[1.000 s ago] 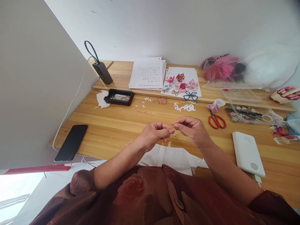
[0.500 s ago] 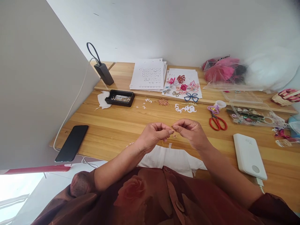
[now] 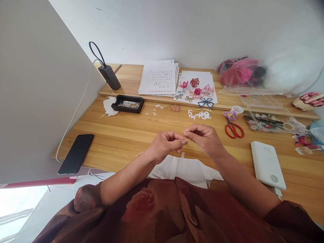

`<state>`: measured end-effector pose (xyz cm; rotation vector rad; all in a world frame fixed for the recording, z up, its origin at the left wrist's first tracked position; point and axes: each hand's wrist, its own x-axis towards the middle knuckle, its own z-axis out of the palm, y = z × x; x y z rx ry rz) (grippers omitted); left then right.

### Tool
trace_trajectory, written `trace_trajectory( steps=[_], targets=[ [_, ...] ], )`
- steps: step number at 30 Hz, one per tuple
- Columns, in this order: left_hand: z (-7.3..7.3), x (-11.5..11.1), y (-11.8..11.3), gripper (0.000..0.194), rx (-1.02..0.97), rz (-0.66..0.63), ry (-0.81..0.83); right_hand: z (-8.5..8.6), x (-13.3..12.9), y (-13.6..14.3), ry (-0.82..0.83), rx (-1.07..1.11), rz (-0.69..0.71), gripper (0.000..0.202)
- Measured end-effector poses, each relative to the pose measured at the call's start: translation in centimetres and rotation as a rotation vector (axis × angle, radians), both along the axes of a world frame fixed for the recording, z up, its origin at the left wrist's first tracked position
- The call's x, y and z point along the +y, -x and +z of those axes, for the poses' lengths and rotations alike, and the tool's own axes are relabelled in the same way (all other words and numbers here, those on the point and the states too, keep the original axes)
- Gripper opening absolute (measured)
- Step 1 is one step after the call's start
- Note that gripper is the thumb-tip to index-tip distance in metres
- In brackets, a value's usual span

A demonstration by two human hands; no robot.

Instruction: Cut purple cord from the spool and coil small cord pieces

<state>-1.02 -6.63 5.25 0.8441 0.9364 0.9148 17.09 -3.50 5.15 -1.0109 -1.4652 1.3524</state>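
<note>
My left hand point(image 3: 165, 145) is closed in a pinch above the middle of the table. It grips a thin golden thread point(image 3: 188, 140), whose loose end hangs below the fingers. Close beside it, a little higher, my right hand point(image 3: 205, 139) pinches the same thread between thumb and forefinger. The fingertips hide most of the thread, and its finer detail is too small to make out. Under the hands, at the table's front edge, lies a white cloth point(image 3: 179, 167). Small coppery wire loops point(image 3: 175, 108) and white crescent-shaped paper pieces point(image 3: 202, 114) lie beyond the hands.
Red-handled scissors point(image 3: 235, 130) and a white power bank point(image 3: 268, 165) lie to the right. A clear box of beads point(image 3: 268, 123) stands behind them. To the left are a black bead tray point(image 3: 128, 104) and a phone point(image 3: 76, 153). Flower ornaments point(image 3: 197, 91) rest on paper at the back.
My right hand has shifted slightly up and left, its fingertips now above the left ones. The small pinkish piece seen under the fingers before no longer shows. The view has tilted slightly.
</note>
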Motion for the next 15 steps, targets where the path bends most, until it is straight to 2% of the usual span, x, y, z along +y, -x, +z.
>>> trace_trajectory(
  steps=[8, 15],
  targets=[
    [-0.2, 0.2, 0.1, 0.034, -0.018, 0.168, -0.073, -1.3, -1.2, 0.6, 0.146, 0.104, -0.053, 0.022],
    [0.2, 0.2, 0.0, 0.036, -0.045, 0.26, -0.038, -1.6, -1.9, 0.6, 0.011, 0.03, -0.104, 0.014]
  ],
)
